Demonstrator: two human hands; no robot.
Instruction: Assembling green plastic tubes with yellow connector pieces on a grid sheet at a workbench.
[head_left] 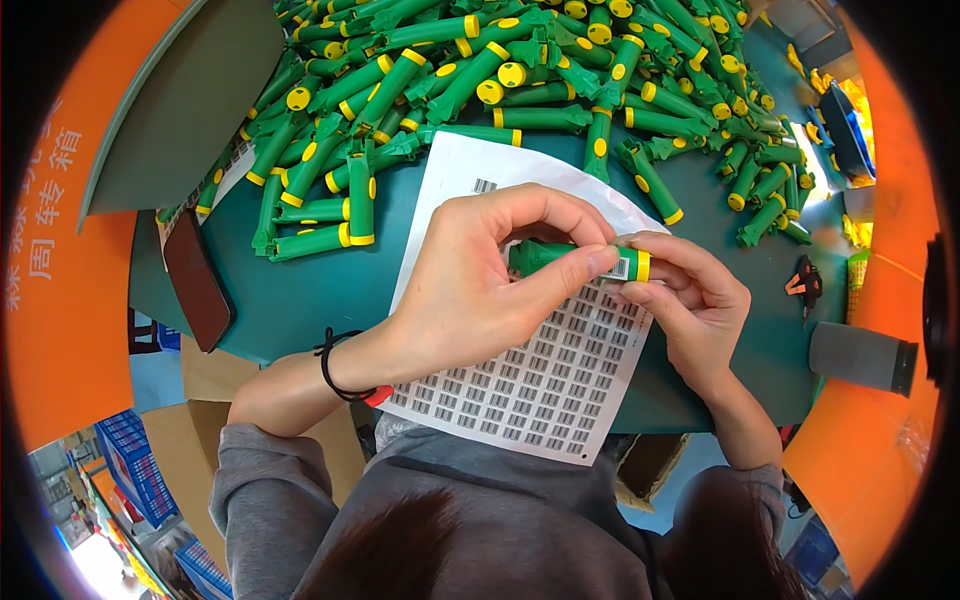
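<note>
Over the label sheet (pixel 530 385), left hand (pixel 480 275) and right hand (pixel 700 310) pinch the green tube (pixel 541 257), nearly closed. Its long axis runs crosswise, yellow end (pixel 643 266) toward the sheet's right edge, white sticker (pixel 621 268) beside.

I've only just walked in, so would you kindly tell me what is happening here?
A person's left hand and right hand hold a green tube with a yellow end, the left thumb beside a small barcode label on it. Below lies a sheet of barcode labels; beyond it, similar tubes lie heaped on the green table.
</note>
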